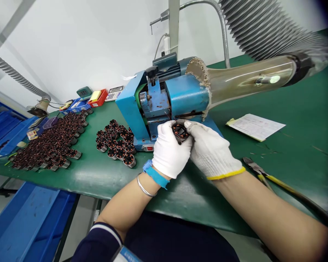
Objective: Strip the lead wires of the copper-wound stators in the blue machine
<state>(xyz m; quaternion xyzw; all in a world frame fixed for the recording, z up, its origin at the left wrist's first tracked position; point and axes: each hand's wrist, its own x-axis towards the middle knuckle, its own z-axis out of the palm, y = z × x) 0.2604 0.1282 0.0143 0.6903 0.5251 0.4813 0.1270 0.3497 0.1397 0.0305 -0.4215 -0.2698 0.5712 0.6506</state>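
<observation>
A round motor stator (180,132) with a black core and copper windings is held between my two white-gloved hands, right at the front of a blue belt-driven machine (190,95). My left hand (169,149) wraps its fingers round the stator's left side. From the right, my right hand (211,145) pinches the rim with thumb and fingers. Thin wire ends seem to stand up from the stator toward the machine. Left of the machine stands a small group of similar stators (120,144).
A large heap of stators (51,140) covers the table's left part. Cutting pliers (255,168) and a paper sheet (255,126) lie to the right. A clear suction duct (243,78) leaves the machine rightward. Blue bins (30,214) stand below the table's left edge.
</observation>
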